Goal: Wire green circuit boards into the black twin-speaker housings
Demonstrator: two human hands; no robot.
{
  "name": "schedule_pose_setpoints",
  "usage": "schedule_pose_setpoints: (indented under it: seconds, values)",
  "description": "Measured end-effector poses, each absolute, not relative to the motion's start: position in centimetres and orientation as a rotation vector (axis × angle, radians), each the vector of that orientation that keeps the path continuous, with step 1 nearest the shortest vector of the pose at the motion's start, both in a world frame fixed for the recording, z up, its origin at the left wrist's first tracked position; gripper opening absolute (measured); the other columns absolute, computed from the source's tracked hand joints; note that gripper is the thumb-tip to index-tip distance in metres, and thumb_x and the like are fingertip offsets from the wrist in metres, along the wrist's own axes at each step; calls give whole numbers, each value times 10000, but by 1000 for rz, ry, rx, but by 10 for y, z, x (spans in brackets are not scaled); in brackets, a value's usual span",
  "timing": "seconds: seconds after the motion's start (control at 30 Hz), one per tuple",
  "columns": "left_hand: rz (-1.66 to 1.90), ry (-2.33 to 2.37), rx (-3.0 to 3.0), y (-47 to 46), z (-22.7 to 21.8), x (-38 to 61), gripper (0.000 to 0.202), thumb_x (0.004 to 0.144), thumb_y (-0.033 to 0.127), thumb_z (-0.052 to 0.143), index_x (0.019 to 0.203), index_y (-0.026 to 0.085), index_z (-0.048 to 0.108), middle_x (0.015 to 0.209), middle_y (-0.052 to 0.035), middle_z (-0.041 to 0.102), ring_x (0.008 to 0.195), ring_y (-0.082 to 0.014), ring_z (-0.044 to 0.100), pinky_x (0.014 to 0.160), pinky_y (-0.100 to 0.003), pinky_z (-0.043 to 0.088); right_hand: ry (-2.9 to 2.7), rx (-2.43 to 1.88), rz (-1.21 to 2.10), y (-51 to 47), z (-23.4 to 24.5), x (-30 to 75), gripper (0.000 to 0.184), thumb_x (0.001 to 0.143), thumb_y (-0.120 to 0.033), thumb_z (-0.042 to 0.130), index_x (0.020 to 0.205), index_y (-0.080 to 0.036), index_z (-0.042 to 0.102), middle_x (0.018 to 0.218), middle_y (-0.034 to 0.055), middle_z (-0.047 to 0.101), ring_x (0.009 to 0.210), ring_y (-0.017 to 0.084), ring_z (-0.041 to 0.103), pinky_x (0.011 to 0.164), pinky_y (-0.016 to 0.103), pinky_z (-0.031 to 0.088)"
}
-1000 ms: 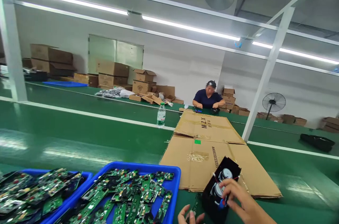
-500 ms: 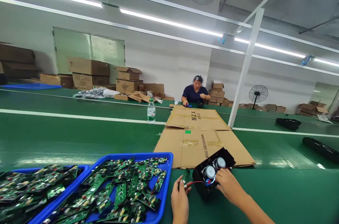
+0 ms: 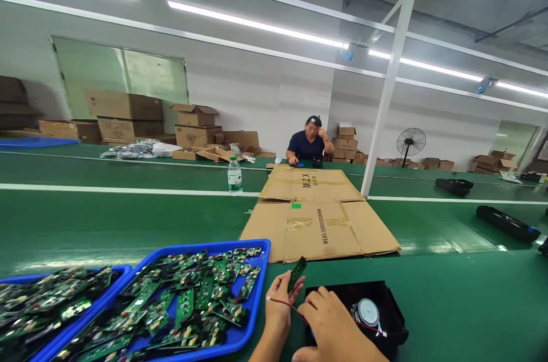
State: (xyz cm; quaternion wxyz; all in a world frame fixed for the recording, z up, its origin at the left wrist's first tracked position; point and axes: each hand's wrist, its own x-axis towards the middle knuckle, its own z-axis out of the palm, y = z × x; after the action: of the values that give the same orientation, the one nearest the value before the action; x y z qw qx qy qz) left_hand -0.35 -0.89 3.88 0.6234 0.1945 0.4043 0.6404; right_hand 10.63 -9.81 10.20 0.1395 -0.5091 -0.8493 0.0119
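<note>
Presently, left hand (image 3: 280, 300) pinches circuit board (image 3: 297, 275), long axis slanting up-right, just left of black housing (image 3: 359, 289); right hand (image 3: 336, 325), nearer the housing, overlies its left part, grip indeterminable.

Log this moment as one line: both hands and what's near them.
left hand: holding green circuit board | right hand: over black housing | speaker: inside housing | blue tray: left of hands

Water bottle (image 3: 235, 176), flattened cardboard (image 3: 299, 232), standing fan (image 3: 411, 142), stacked boxes (image 3: 130, 116) by wall.
</note>
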Motion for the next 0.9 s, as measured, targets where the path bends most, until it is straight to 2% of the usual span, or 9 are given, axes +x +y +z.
schedule_pose_setpoints:
  seconds: [0.1, 0.17, 0.27, 0.37, 0.47, 0.6, 0.67, 0.77, 0.9]
  values:
    - [1363, 893, 456, -10, 57, -8, 201, 823, 61, 523, 649, 161, 511, 644, -35, 683, 662, -182, 720, 571, -220, 561, -2237, -1369, 209, -97, 105, 96, 178, 663, -106, 667, 812, -173, 594, 800, 43, 617, 812, 239, 562, 724, 369, 468]
    - [1282, 847, 489, -14, 72, -13, 152, 837, 62, 504, 711, 137, 544, 744, -94, 718, 765, -215, 721, 638, -261, 577, -1936, -1248, 385, -94, 106, 101, 138, 719, -68, 545, 799, -178, 568, 755, 25, 584, 737, 189, 552, 676, 317, 459]
    - [1170, 778, 551, -24, 96, -19, 69, 843, 95, 514, 811, 109, 574, 892, -149, 723, 894, -260, 695, 703, -318, 584, -1443, -1019, 727, -87, 113, 118, 67, 814, -217, 513, 871, -186, 532, 770, 8, 558, 683, 147, 547, 671, 293, 467]
    - [1089, 735, 607, -37, 115, -20, 49, 828, 142, 565, 871, 117, 568, 944, -155, 718, 934, -277, 681, 701, -333, 584, -1131, -863, 1067, -80, 123, 132, 261, 767, -386, 630, 876, -174, 524, 730, -5, 561, 615, 131, 560, 636, 286, 486]
    - [1033, 681, 706, -47, 125, -16, 150, 783, 185, 641, 876, 163, 525, 907, -106, 724, 914, -259, 686, 686, -318, 573, -1061, -821, 1257, -75, 126, 137, 406, 670, -428, 736, 898, -164, 528, 662, -6, 599, 529, 121, 553, 543, 258, 473]
    - [1025, 725, 1016, -49, 129, -16, 289, 691, 234, 722, 882, 209, 507, 870, -38, 710, 788, -199, 692, 594, -244, 524, -1148, -919, 1264, -75, 124, 141, 363, 642, -424, 753, 764, -165, 530, 595, 5, 627, 431, 98, 503, 445, 217, 412]
    - [1052, 846, 1327, -47, 131, -23, 259, 661, 199, 723, 861, 201, 559, 886, -34, 701, 841, -195, 667, 696, -268, 516, -1267, -963, 1234, -77, 127, 145, 276, 695, -391, 707, 758, -158, 576, 648, 27, 657, 492, 115, 544, 504, 229, 441]
    - [1005, 1020, 1796, -46, 138, -38, 240, 689, 154, 661, 917, 214, 620, 954, -31, 687, 954, -208, 619, 880, -325, 459, -1474, -1065, 1125, -82, 134, 150, 166, 779, -298, 612, 872, -170, 661, 769, 39, 691, 658, 153, 611, 637, 250, 469]
    - [906, 1074, 1980, -53, 147, -50, 294, 732, 182, 627, 1019, 242, 604, 1037, -24, 671, 992, -208, 600, 902, -329, 451, -1620, -1175, 946, -85, 139, 151, 134, 799, -236, 575, 837, -182, 692, 727, 19, 683, 682, 165, 615, 639, 238, 451]
